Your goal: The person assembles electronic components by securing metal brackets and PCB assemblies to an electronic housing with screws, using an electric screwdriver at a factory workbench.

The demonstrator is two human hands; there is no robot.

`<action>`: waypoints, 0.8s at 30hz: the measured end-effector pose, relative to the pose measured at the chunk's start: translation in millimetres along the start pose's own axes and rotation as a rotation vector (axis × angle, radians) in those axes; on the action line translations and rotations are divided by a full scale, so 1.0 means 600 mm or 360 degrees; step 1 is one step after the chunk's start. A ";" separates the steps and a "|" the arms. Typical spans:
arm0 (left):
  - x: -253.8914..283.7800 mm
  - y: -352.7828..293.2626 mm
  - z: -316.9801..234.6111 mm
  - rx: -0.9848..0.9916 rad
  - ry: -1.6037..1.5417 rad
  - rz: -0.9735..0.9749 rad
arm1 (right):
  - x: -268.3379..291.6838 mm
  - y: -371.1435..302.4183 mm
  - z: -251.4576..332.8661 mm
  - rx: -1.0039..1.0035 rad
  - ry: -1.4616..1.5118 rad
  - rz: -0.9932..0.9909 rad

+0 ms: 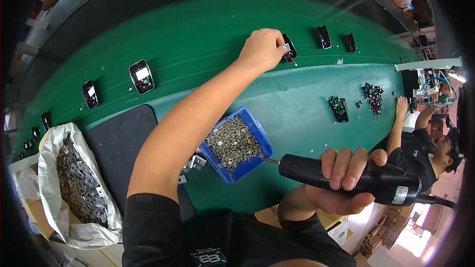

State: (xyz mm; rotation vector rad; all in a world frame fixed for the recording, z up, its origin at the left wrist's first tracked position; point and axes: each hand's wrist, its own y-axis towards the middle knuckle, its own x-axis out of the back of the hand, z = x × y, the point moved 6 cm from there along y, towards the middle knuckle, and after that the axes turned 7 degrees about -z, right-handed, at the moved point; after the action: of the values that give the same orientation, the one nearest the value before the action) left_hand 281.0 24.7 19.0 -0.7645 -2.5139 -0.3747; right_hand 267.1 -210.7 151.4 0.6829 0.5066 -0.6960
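My left hand (262, 48) reaches across to a black device housing (292, 49) on the far green strip. Its fingers are closed in a pinch on a small pale plate (286, 47) at the housing's near side; the fingertips are partly hidden. In my right hand (346, 180) I grip a black electric screwdriver (307, 170), its cable trailing off to the right. The screwdriver's bit points left, with its tip over the right edge of a blue tray (267, 144) full of small metal screws (232, 141).
More black housings (143, 76) stand along the far strip. At left, a white bag (47, 168) holds metal pieces beside a dark mat (118, 143). To the right lie a circuit board (338, 105) and a heap of small wired parts (374, 100). Another person (415, 153) works at far right.
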 end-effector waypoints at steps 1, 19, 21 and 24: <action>0.001 0.005 -0.001 -0.0043 0.0012 0.0020 | 0.003 0.002 0.000 0.0000 -0.0003 -0.0012; 0.000 0.038 0.002 0.0042 0.0122 0.0202 | 0.007 0.009 -0.017 -0.0115 -0.0013 0.0058; -0.003 0.039 0.007 -0.0012 0.0156 0.0154 | 0.006 0.009 -0.018 -0.0114 0.0005 0.0081; -0.007 0.040 0.009 -0.0067 0.0167 0.0086 | 0.006 0.008 -0.018 -0.0133 -0.0013 0.0105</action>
State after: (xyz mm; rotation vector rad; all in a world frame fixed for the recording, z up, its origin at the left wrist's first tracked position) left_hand 295.7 44.2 14.8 -0.8061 -2.3894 -0.4384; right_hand 270.7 -201.8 144.1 0.6159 0.5008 -0.6120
